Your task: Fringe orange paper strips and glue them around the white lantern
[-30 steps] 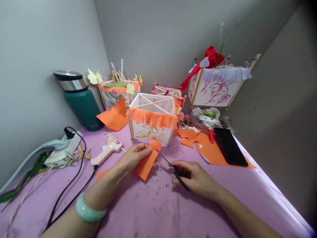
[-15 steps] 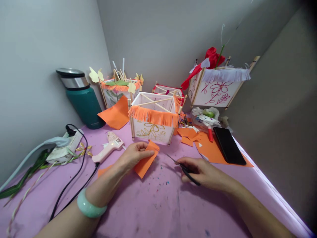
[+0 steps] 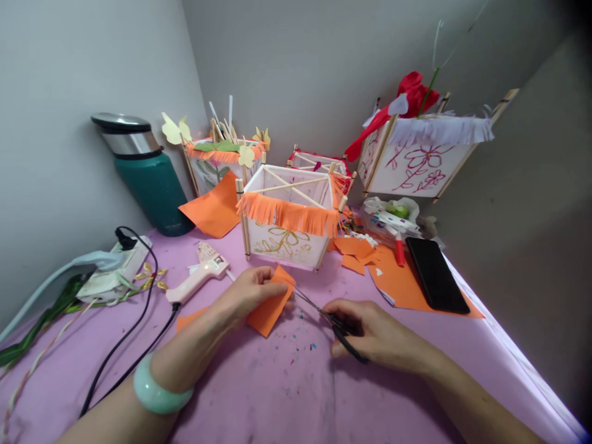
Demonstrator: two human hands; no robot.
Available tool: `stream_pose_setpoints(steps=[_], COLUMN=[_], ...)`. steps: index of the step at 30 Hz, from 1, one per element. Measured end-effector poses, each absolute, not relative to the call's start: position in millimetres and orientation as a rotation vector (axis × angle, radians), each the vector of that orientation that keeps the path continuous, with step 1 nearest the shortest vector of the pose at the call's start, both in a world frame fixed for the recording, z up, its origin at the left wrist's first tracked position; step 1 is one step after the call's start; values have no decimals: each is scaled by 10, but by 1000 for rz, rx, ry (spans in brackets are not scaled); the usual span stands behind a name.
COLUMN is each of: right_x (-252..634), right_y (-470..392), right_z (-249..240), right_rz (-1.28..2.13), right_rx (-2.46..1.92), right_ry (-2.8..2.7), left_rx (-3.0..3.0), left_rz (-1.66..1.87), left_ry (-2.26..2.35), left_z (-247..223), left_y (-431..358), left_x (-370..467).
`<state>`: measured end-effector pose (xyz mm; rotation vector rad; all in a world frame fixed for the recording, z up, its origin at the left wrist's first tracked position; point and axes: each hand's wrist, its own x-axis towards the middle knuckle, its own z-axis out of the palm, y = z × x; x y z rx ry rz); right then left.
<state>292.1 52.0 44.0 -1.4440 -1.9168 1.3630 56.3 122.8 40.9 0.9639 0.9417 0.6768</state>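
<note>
Between the thumb and fingers of my left hand [image 3: 252, 290] is a piece of orange paper [image 3: 271, 309], tilted above the purple tabletop. My right hand [image 3: 365, 327] grips black-handled scissors [image 3: 345, 342]. Their blades are parted slightly, and the tips reach the upper right edge of the paper; whether they touch it I cannot tell. Just behind both hands stands a white lantern frame [image 3: 282, 243] made of sticks, with gold flowers drawn on its front. An orange paper fringe [image 3: 291, 214] runs along its top.
At the left are a pink glue gun [image 3: 201, 277], its black cord, a power strip [image 3: 115, 271] and a teal bottle [image 3: 152, 191]. Orange scraps [image 3: 356, 248], a red-capped marker [image 3: 399, 246] and a black phone [image 3: 437, 274] lie right. Another decorated lantern [image 3: 411, 160] stands behind them.
The scissors have moved left, bringing their tips to the orange paper, and their blades have parted. My left hand keeps its hold on the paper. The view has shifted slightly.
</note>
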Motion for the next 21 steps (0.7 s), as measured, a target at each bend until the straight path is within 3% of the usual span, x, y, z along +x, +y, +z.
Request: stream_pose_setpoints(steps=[6,21], right_x=[2862,2672], right_y=[456,577], right_z=[411,364], right_rz=[1488,894], right_rx=[-1416,-1413], right_ry=[-1828,-2157], left_rx=[1001,1040], left_rz=[612,618], left_ry=[874,915], left_z=[402,450], left_y=[1201,1205], left_x=[585,583])
